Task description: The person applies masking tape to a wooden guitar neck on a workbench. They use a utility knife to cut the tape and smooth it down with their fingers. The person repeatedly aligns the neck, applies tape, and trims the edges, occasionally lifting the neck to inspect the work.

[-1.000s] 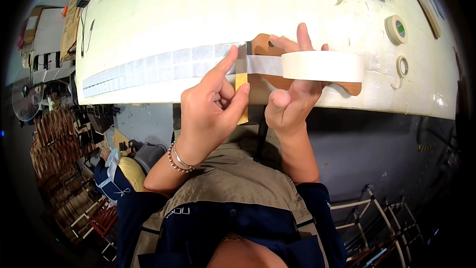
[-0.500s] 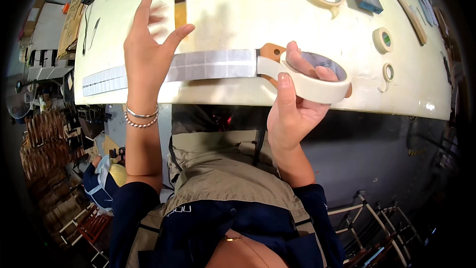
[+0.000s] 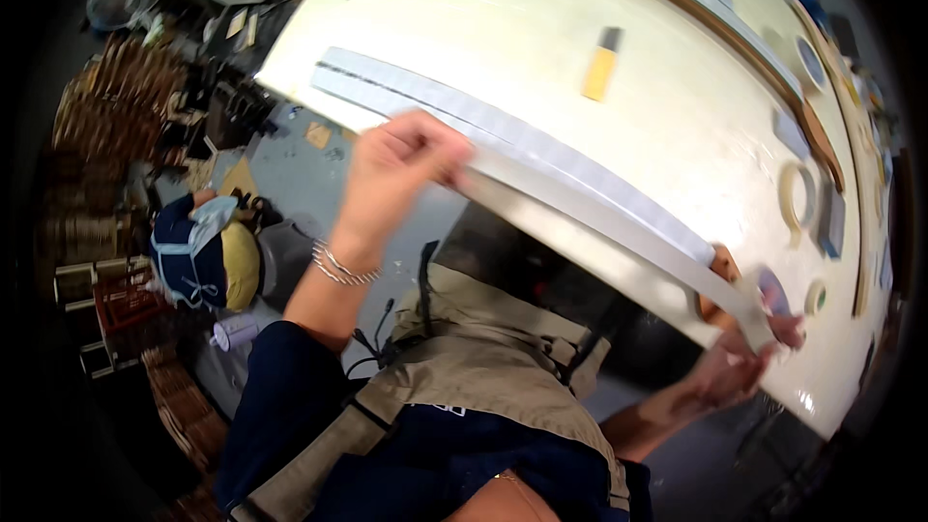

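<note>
My left hand (image 3: 411,169) pinches the free end of a strip of whitish tape (image 3: 599,217) between thumb and fingers. The strip runs taut to the right, to the tape roll (image 3: 773,290) held in my right hand (image 3: 744,362); blur partly smears that hand and the roll. Alongside the tape, close to the table's front edge, lies a long narrow piece covered in pale, squared material (image 3: 425,97). Its right end shows a brown wooden part (image 3: 717,314), partly hidden by the tape.
On the pale table (image 3: 483,19) lie a yellow-and-dark flat tool (image 3: 599,72), a tape roll (image 3: 797,198), a grey block (image 3: 831,222) and a small roll (image 3: 817,297). A long brown wooden piece (image 3: 691,10) lies at the back. A person (image 3: 203,251) is low on the left.
My left hand has closed on the tape's end and a long strip now stretches between my hands. The right hand and roll have moved right and nearer. The view has turned.
</note>
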The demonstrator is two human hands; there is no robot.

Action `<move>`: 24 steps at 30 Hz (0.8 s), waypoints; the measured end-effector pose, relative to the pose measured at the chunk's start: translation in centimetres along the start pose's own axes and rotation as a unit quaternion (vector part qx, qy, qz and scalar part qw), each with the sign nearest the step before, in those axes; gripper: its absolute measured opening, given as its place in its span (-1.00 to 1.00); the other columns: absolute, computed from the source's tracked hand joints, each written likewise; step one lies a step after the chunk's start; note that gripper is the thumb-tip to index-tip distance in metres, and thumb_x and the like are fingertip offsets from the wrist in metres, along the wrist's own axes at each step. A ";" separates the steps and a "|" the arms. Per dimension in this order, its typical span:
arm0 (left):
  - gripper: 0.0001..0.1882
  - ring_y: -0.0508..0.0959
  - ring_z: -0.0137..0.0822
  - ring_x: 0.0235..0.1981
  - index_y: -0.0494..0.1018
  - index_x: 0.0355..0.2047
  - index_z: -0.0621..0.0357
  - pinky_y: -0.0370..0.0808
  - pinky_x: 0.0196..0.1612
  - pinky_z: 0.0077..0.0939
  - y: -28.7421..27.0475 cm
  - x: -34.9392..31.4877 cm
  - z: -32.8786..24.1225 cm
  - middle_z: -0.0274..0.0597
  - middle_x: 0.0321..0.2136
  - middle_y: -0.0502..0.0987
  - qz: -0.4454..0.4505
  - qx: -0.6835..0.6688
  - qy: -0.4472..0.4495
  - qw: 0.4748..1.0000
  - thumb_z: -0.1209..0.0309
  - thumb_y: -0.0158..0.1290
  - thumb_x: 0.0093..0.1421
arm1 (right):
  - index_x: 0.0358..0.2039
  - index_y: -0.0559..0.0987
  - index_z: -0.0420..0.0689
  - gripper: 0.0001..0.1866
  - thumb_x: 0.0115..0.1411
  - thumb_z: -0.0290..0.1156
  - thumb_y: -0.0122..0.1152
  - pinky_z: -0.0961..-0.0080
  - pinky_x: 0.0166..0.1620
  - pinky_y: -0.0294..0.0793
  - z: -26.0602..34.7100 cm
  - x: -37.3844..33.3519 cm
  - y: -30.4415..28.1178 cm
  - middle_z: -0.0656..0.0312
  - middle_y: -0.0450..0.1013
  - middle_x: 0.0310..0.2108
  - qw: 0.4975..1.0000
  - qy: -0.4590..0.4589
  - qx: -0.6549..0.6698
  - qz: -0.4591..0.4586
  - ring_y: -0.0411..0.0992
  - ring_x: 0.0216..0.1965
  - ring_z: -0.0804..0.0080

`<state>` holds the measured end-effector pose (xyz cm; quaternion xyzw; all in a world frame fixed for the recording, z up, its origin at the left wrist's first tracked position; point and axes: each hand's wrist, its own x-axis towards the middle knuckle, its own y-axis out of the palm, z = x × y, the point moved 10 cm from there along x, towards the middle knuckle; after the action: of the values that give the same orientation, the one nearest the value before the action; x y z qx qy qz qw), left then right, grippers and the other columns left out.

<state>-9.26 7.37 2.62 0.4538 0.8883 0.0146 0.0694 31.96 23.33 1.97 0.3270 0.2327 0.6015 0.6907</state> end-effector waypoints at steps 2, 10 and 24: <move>-0.92 0.44 -0.55 -0.46 0.52 -0.46 0.23 0.39 -0.38 -0.71 -10.0 0.7 -1.9 -0.34 -0.48 0.48 -0.083 0.137 0.070 0.985 0.47 0.16 0.07 | 0.00 0.29 -0.32 -0.67 0.19 -0.58 -0.06 0.02 0.26 0.00 2.4 1.0 1.3 0.10 0.28 0.07 0.933 -0.178 -0.309 0.054 0.15 0.19 0.05; -0.80 0.42 -0.58 -0.44 0.53 -0.37 0.28 0.30 -0.33 -0.74 -21.8 4.3 -2.2 -0.34 -0.53 0.52 -0.141 0.270 0.003 0.953 0.38 0.17 0.07 | 0.22 -0.15 -0.44 -0.27 0.20 -0.53 0.03 0.16 0.10 0.32 -5.7 -4.7 13.0 0.13 0.53 -0.27 0.608 -0.274 -0.694 0.272 0.50 -0.19 0.22; -0.31 0.47 -0.52 -0.43 0.22 0.05 0.42 0.35 -0.29 -0.70 -22.4 5.9 -1.6 -0.22 -0.51 0.54 -0.126 0.221 -0.045 0.966 0.41 0.27 -0.05 | -0.04 0.37 -0.43 -0.67 0.21 -0.52 0.01 0.27 -0.02 0.42 -6.5 -3.4 11.4 0.02 0.48 -0.21 0.647 -0.181 -0.698 0.249 0.45 -0.29 0.29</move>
<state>-30.93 -0.96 1.58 0.3421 0.9156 -0.2111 0.0085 18.99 21.82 5.62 -0.1036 -0.4755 0.6646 0.5670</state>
